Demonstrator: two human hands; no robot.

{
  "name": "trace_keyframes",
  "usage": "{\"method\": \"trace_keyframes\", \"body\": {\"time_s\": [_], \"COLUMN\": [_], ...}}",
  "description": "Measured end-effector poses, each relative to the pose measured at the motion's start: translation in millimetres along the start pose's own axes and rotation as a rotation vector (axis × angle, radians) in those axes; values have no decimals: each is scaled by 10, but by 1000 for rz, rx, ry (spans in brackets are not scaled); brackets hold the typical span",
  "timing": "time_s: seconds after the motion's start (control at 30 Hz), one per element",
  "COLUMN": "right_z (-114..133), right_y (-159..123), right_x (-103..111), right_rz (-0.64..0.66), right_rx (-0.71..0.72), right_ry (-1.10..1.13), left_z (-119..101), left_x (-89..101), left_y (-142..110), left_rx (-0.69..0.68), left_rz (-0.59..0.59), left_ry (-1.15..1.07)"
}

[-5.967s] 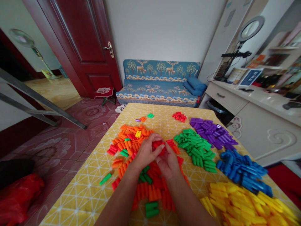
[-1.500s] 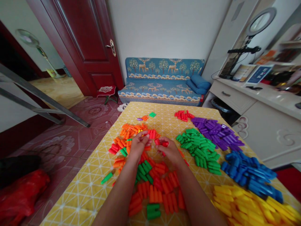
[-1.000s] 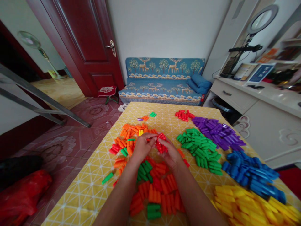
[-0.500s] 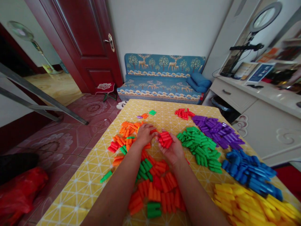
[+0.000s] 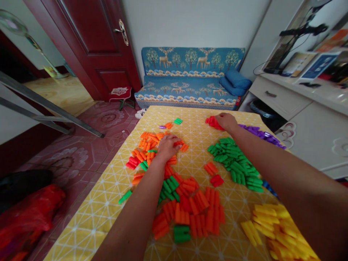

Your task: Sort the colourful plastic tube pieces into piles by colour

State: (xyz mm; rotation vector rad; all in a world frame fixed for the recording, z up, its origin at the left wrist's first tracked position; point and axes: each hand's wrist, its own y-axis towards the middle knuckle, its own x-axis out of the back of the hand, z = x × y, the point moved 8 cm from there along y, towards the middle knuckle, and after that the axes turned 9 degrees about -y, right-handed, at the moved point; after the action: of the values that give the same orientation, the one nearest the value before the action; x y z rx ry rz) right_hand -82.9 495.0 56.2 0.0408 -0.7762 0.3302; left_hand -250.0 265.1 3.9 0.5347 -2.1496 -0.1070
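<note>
My left hand (image 5: pixel 168 148) is at the left-middle of the table, fingers curled round a red-orange ridged plastic block (image 5: pixel 178 143). Another orange block (image 5: pixel 185 147) lies just right of its fingertips. At the far right, my right hand (image 5: pixel 227 121) reaches into the small pile of red blocks (image 5: pixel 213 122), its fingers bent down and closed on red blocks; the fingertips are partly hidden. Around my left hand spread mixed orange blocks (image 5: pixel 148 141), with green blocks (image 5: pixel 169 186) nearer me. One red block (image 5: pixel 216 180) lies apart beside an orange one (image 5: pixel 210 168).
Piles of green blocks (image 5: pixel 235 163), purple blocks (image 5: pixel 261 135) and yellow blocks (image 5: pixel 282 224) line the right side; my right forearm covers most of the blue ones (image 5: pixel 270 188). A patterned sofa (image 5: pixel 187 81) stands beyond the table (image 5: pixel 103 203), a white cabinet (image 5: pixel 290 105) to the right.
My right hand has moved from beside my left hand, where it held red blocks, forward and right to the red pile. My left hand stays nearly in place. The view has shifted slightly.
</note>
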Motion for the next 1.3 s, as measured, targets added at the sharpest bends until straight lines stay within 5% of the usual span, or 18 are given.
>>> {"method": "trace_keyframes", "body": {"time_s": [0.13, 0.23, 0.4, 0.63, 1.03, 1.2, 1.3], "right_z": [26, 62, 51, 46, -184, 74, 295], "right_y": [306, 371, 351, 515, 723, 612, 319], "right_x": [281, 167, -174, -218, -281, -129, -106], "right_rz": [-219, -257, -222, -189, -25, -161, -222], "right_rx": [192, 357, 562, 536, 419, 476, 511], "right_ry": [-472, -754, -922, -1030, -915, -679, -441], "left_z": [-11, -11, -12, -33, -7, 1, -2], "left_x": [9, 8, 9, 20, 8, 0, 0], "left_y": [-2, -1, -5, -18, -25, -19, -17], "left_rx": [13, 22, 33, 19, 21, 27, 20], "left_rz": [0, -6, -3, -8, -16, -7, -11], "left_ry": [6, 6, 8, 1, 6, 5, 3]}}
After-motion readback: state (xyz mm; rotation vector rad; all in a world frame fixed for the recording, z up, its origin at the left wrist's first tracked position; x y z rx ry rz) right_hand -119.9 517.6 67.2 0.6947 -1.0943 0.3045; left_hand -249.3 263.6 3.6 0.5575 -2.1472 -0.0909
